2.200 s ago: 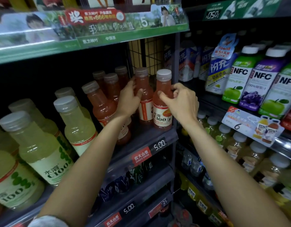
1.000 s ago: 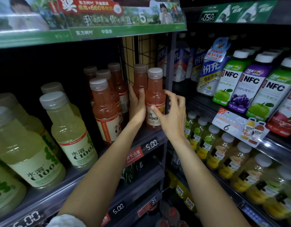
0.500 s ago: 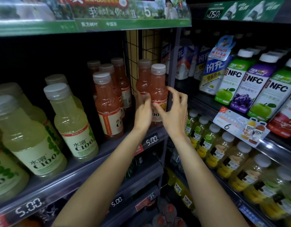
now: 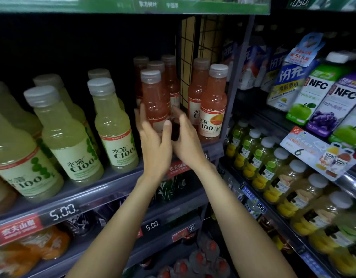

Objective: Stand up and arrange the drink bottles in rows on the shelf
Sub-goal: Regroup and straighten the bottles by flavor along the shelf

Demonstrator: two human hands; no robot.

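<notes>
Since half a second ago both my hands have shifted left, off the rightmost pink bottle (image 4: pixel 213 105) and onto the front pink bottle (image 4: pixel 154 101) of the next row. On the shelf (image 4: pixel 88 191) the pale green bottles (image 4: pixel 68 135) stand in rows at left, the pink ones at right by the wire divider (image 4: pixel 193 63). My left hand (image 4: pixel 153 143) cups the front bottle's left side, fingers straight, thumb up; my right hand (image 4: pixel 185 139) lies on its right side, fingers relaxed.
</notes>
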